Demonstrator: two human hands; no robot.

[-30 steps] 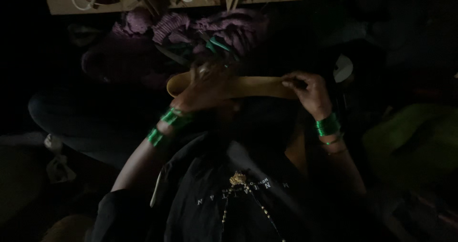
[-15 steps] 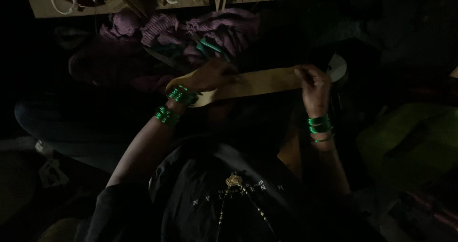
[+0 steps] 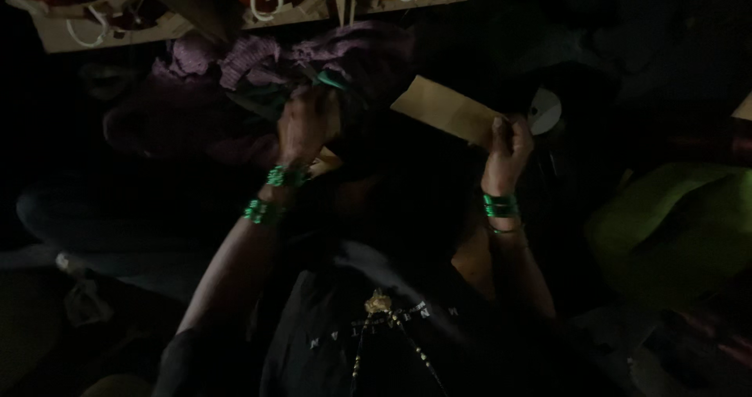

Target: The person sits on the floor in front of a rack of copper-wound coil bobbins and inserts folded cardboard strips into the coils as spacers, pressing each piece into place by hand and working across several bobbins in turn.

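Observation:
The scene is very dark. My right hand [image 3: 507,148], with green bangles on the wrist, pinches one end of a flat tan cardboard strip [image 3: 450,112] that tilts up to the left. My left hand [image 3: 304,125], also with green bangles, is closed over something small and dark near a heap of purple and green cloth [image 3: 258,72]; what it grips is hidden. A second tan piece [image 3: 325,162] shows just under the left wrist.
Several tan cardboard pieces with white loops [image 3: 102,21] lie along the top edge. A small white round object [image 3: 544,111] sits right of the strip. A green cloth bundle [image 3: 674,225] lies at the right. My dark shirt fills the bottom.
Both hands held the tan strip level between them before. Now the left hand has let go and moved up to the cloth heap, while the right hand keeps the strip, tilted.

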